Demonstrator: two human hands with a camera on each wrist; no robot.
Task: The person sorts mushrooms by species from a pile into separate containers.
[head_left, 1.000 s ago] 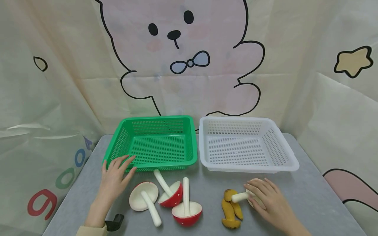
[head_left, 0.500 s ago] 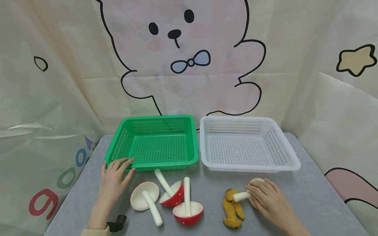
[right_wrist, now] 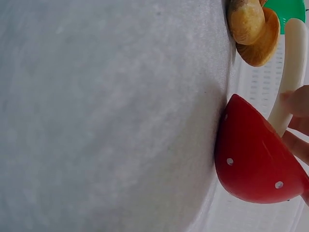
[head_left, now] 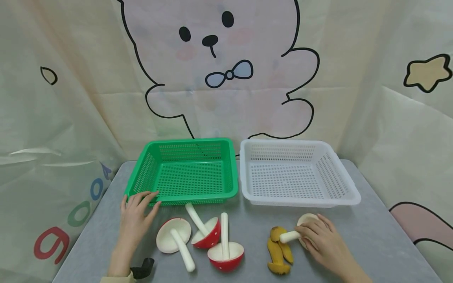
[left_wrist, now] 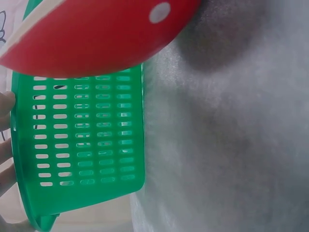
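- Versus half a second ago: right hand [head_left: 327,245] fingers slightly lower, more pale cap showing.
- Right thumb and fingers closed on a red mushroom [head_left: 289,236], at the table [head_left: 251,236] beside yellow mushrooms [head_left: 275,251].
- Left hand [head_left: 135,222]: fingers loosely spread at green basket [head_left: 191,179] near rim.
- Right wrist view only: held cap's white dots.
- Left cloth [head_left: 53,129]: blue "O" printed.

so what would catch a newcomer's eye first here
Probably the big bear drawing on the cloth behind the table, then the bright green basket below it, left of the white basket. Nearer, three red-capped mushrooms sit on the table; the right hand holds a fourth mushroom.
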